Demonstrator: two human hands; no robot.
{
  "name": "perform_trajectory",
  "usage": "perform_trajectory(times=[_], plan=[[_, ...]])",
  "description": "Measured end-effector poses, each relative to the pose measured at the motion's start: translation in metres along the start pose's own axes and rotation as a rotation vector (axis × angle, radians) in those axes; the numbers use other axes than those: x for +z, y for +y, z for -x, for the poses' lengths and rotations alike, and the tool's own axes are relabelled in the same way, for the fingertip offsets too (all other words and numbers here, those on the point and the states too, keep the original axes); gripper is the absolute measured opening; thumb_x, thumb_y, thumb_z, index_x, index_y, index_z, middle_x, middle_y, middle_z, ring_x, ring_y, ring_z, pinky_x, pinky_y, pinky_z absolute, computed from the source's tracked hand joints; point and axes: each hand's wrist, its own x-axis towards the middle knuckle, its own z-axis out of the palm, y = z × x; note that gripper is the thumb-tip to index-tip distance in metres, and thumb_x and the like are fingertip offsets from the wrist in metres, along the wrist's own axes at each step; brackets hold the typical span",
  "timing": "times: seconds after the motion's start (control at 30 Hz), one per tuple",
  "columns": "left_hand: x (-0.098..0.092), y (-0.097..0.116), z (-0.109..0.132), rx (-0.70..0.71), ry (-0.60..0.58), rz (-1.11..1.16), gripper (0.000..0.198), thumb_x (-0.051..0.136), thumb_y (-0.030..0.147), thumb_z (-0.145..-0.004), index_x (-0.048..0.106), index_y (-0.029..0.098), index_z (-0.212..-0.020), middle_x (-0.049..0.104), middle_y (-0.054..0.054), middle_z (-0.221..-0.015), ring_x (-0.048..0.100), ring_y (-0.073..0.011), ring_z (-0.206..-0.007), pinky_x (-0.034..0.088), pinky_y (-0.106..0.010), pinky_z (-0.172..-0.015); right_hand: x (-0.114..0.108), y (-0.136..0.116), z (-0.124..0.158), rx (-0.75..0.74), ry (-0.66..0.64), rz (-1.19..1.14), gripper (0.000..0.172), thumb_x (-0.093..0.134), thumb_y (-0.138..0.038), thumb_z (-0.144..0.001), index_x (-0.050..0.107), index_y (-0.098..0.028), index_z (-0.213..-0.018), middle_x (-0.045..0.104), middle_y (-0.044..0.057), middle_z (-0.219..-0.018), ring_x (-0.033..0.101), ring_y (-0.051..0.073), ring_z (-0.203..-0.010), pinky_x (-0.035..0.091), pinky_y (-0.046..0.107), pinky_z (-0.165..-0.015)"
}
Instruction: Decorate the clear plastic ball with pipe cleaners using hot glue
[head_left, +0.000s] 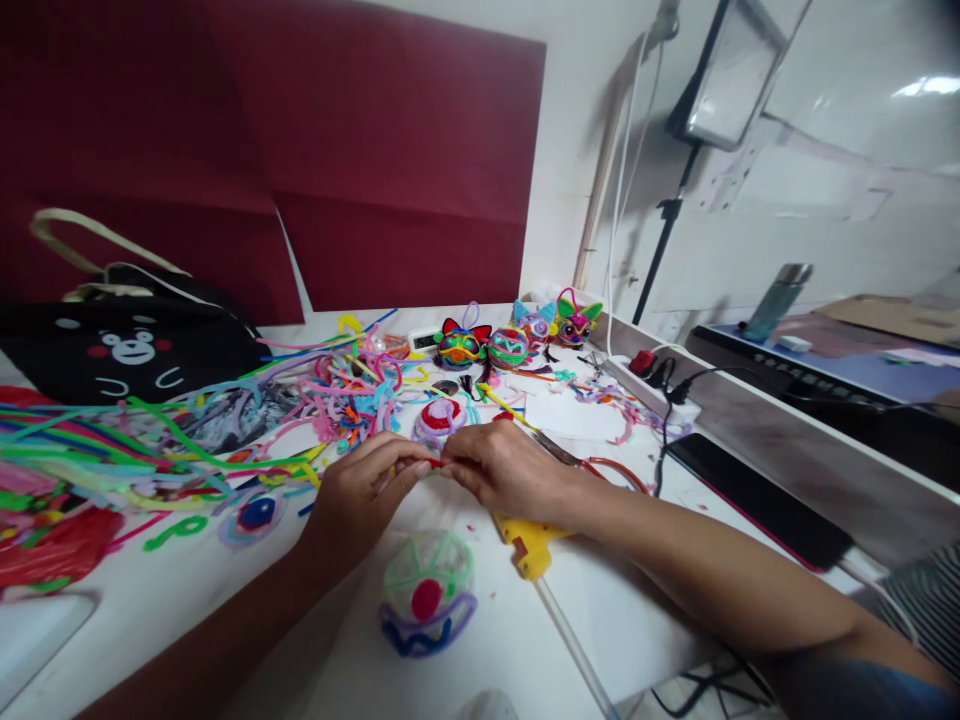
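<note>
Between my two hands is a short red pipe cleaner point(435, 463), pinched by the fingertips of my left hand point(379, 485) and my right hand point(510, 470). Below them on the white table lies a round face ornament point(427, 595) with pale green lines, a red nose and a purple and blue mouth. Under my right wrist rests a yellow hot glue gun point(529, 548) with a clear glue stick in it. Scissors with orange handles point(600, 468) lie just beyond that wrist. A red and lilac coil point(439, 418) sits behind my hands.
Loose pipe cleaners point(187, 450) cover the left side, in front of a black bag point(135, 350). Several finished animal-head ornaments point(461, 345) stand at the back. On the right are a phone point(757, 500) and a power strip point(660, 385) with cables.
</note>
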Motion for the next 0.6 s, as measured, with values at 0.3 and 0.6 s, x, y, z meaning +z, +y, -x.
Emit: perform_trajectory(times=[0.3,0.6], plan=[[0.002,-0.004,0.002,0.293,-0.057,-0.118,0.016,0.049,0.019,-0.094,0.062,0.019,-0.084,0.065,0.0,-0.081,0.062,-0.0135,-0.078,0.047,-0.023,-0.074,0.001,-0.002,0.002,-0.001,0.006,-0.008,0.011,0.056,-0.01,-0.086,0.065,-0.012,-0.081,0.064,0.003,-0.073,0.051,0.011,-0.064,0.033,0.022,-0.06],[0.01,0.011,0.008,-0.01,0.063,0.053,0.016,0.05,0.023,-0.09,0.056,0.018,-0.076,0.057,0.001,-0.069,0.054,-0.0136,-0.066,0.041,-0.025,-0.062,0.006,-0.003,0.004,0.048,0.075,-0.114,0.011,0.057,-0.012,-0.087,0.064,-0.013,-0.077,0.058,-0.001,-0.065,0.045,0.008,-0.056,0.031,0.02,-0.056]])
